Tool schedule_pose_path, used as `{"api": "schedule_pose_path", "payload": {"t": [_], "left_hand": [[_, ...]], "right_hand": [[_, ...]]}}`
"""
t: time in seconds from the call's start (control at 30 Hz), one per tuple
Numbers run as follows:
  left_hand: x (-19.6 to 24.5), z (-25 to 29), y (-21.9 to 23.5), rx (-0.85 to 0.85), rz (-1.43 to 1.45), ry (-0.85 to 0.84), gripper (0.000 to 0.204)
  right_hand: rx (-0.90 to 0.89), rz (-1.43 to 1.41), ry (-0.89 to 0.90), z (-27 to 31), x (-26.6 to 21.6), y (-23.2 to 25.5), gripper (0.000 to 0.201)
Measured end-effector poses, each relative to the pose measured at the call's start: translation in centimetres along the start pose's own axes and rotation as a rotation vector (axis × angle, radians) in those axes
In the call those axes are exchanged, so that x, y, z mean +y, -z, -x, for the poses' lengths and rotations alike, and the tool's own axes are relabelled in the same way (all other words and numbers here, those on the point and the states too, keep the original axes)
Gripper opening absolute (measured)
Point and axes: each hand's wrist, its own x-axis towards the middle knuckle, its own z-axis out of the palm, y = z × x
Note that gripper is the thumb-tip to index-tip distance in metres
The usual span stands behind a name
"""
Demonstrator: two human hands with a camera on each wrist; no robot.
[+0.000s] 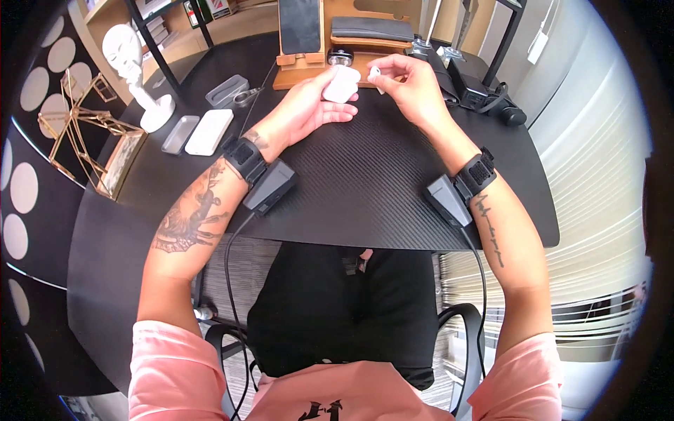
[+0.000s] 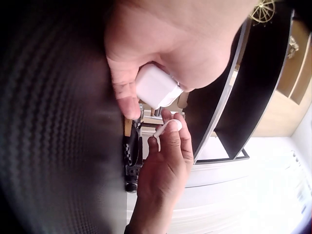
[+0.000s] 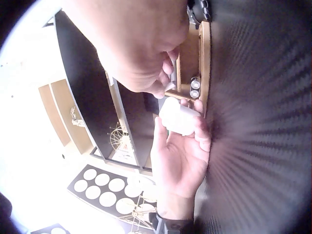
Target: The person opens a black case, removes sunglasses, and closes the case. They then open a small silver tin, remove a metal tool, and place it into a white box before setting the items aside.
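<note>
My left hand holds a rounded white earbud case above the desk, near the wooden stand. In the left wrist view the fingers curl around the case, and a seam shows at its end facing the other hand. Just to the right, my right hand pinches a white earbud between thumb and fingertips. Its stem and rounded head show in the left wrist view, where the earbud is a short gap from the case. The right wrist view shows the case resting against the left fingers.
Behind the hands is a wooden stand with a phone. A white box and grey trays lie at the left, near a white figure and a gold wheel ornament. Black gear sits at the right.
</note>
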Motion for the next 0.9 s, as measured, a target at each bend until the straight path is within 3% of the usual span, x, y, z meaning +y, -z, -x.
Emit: {"api": "schedule_pose_path", "payload": {"t": [0.1,0.43,0.7,0.9], "left_hand": [[0.0,0.1,0.1,0.003,-0.008,-0.001,0.047],[0.0,0.3,-0.2,0.012,-0.049,-0.018,0.048],[0.2,0.3,-0.3,0.02,-0.041,-0.017,0.047],[0.0,0.4,-0.2,0.014,-0.027,-0.001,0.047]], "right_hand": [[0.008,-0.016,0.077,-0.2,0.6,0.1,0.023],[-0.065,-0.197,-0.057,0.4,-1.0,-0.7,0.016],[-0.05,0.041,-0.006,0.3,-0.3,-0.5,0.016],[-0.117,0.012,-0.018,0.7,-1.2,-0.5,0.017]]}}
